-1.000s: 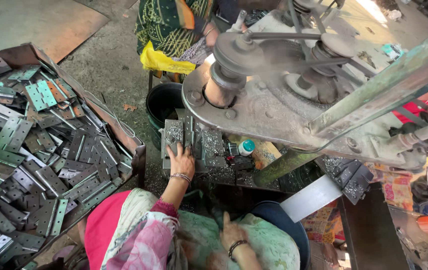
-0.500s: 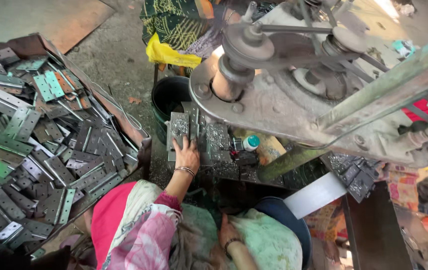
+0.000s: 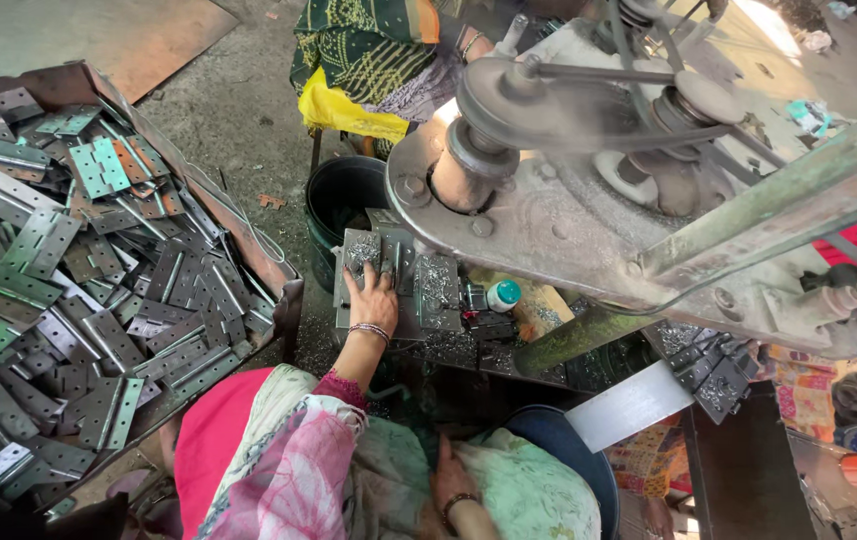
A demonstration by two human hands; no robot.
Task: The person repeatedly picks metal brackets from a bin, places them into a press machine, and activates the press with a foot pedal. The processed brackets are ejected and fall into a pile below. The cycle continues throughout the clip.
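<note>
My left hand point(image 3: 372, 300) reaches forward and presses down on a grey metal hinge point(image 3: 380, 262) that lies opened flat on the drill machine's work table point(image 3: 448, 345), under the spindle. A beaded bracelet sits on that wrist. My right hand point(image 3: 451, 478) rests low on the green cloth over my lap, holding nothing, with its fingers loosely spread. Metal shavings cover the table around the hinge.
A large wooden tray point(image 3: 258, 255) on the left is heaped with several grey hinges point(image 3: 98, 300). A belt-driven pulley head point(image 3: 548, 150) looms overhead at right. A dark bucket point(image 3: 343, 195) stands beyond the table, near a seated person in green cloth point(image 3: 368, 50). A small teal-capped bottle point(image 3: 500, 296) lies on the table.
My left hand stays on the hinge at the work table, shifting only slightly. My right hand remains on my lap. The view has drifted a little.
</note>
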